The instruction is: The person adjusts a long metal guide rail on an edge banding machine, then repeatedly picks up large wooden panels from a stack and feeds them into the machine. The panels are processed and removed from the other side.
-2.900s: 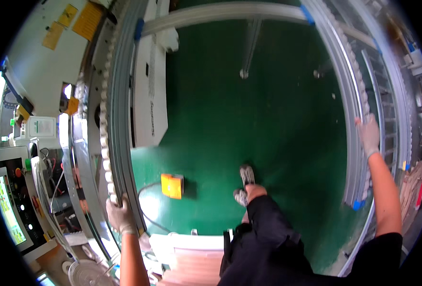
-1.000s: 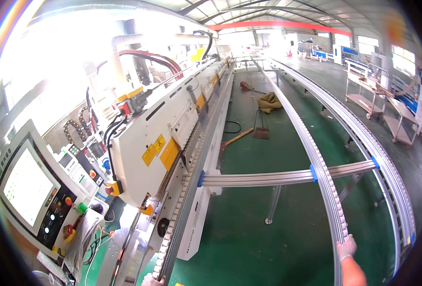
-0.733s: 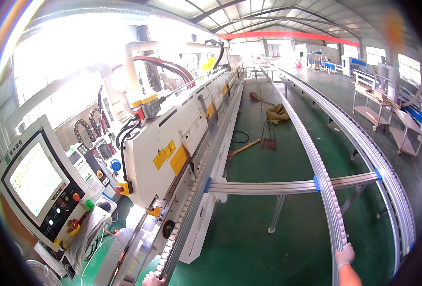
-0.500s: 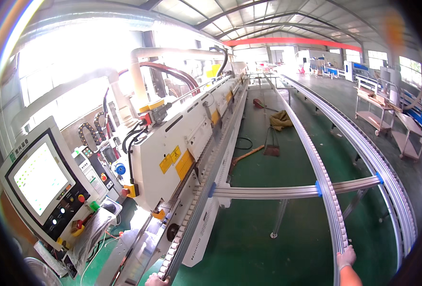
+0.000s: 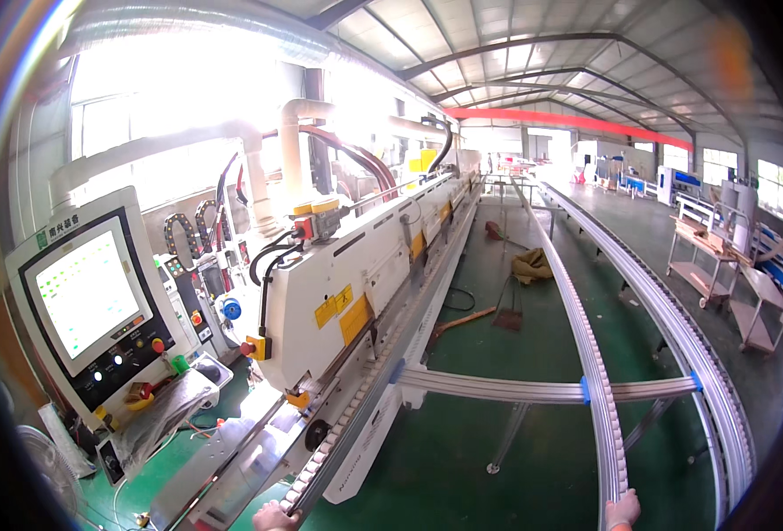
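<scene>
Compared with the first frame, our gaze has lifted: we then looked down at shoes and a yellow pedal, and now we look along the hall. Since half a second ago the view has swung left, and the hands sit nearer the lower edge.

Our right hand [image 5: 623, 509] is clamped on the near part of the right roller rail [image 5: 600, 420]. Our left hand [image 5: 274, 517] touches the near part of the left roller rail [image 5: 343, 447]; cut off by the edge, it leaves us unable to tell how firmly it grips.

Both rails lie ahead of us, long axes pointing away down the hall and drawing together with distance. A crossbeam [image 5: 497, 387] joins them crosswise, blocking the gap between.

To our left, a long cream machine [image 5: 329, 310] runs beside the left rail, with a control panel [image 5: 86, 292] nearer us. Beyond the crossbeam, a brown sack [image 5: 531, 265] and a long-handled pan [image 5: 508, 319] lie on the green floor [image 5: 533, 469]. Farther right stand another rail [image 5: 692, 345] and a cart [image 5: 697, 276].
</scene>
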Tool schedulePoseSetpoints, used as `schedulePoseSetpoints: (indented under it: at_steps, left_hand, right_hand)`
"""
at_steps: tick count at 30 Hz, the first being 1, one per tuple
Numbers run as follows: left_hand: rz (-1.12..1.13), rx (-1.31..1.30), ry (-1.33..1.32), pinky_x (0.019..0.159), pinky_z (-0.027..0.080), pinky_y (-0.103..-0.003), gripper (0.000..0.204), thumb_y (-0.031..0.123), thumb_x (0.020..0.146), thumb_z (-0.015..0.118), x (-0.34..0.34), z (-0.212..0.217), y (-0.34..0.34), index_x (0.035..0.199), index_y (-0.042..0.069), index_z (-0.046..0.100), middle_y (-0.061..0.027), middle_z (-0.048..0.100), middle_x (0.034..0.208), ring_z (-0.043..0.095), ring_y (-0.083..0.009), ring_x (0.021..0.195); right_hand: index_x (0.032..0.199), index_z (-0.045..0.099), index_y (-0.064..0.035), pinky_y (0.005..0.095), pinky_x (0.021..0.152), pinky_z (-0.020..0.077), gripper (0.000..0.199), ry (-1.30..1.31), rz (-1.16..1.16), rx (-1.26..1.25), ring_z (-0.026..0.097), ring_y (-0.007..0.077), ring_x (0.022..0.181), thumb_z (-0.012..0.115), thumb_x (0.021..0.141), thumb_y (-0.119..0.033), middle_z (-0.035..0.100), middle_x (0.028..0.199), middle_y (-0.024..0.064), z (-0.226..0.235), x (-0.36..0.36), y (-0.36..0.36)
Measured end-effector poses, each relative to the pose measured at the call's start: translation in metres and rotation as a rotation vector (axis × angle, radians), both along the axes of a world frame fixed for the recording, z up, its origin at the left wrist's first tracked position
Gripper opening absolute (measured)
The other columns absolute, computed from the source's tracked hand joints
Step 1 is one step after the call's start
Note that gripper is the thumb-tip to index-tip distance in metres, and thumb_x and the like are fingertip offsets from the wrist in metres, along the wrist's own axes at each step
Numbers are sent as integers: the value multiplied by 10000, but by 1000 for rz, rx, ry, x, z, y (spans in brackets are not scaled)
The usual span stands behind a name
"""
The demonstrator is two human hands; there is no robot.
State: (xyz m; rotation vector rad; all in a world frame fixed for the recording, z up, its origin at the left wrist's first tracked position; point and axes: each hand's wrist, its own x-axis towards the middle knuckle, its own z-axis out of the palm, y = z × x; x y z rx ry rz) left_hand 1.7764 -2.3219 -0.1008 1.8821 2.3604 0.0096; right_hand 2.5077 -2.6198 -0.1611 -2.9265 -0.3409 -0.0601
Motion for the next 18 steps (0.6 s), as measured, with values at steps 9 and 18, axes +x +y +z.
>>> schedulePoseSetpoints:
  at_steps: [9, 18]
  left_hand:
    - [69, 202, 121, 771, 558, -432, 588, 675, 707, 746, -24, -47, 14, 919, 131, 675, -100, 717, 926, 717, -299, 869]
    - [118, 129, 185, 820, 557, -414, 586, 663, 733, 750, -31, -25, 3, 951, 126, 671, -104, 716, 962, 716, -293, 927]
  right_hand:
    - [1150, 599, -11, 476, 933, 561, 599, -17, 67, 50, 698, 408, 1037, 899, 699, -268, 707, 1107, 214, -33, 15, 5]
    - [980, 699, -95, 555, 833, 580, 367, 13, 153, 8, 730, 435, 954, 652, 885, -446, 755, 998, 205, -106, 45, -1]
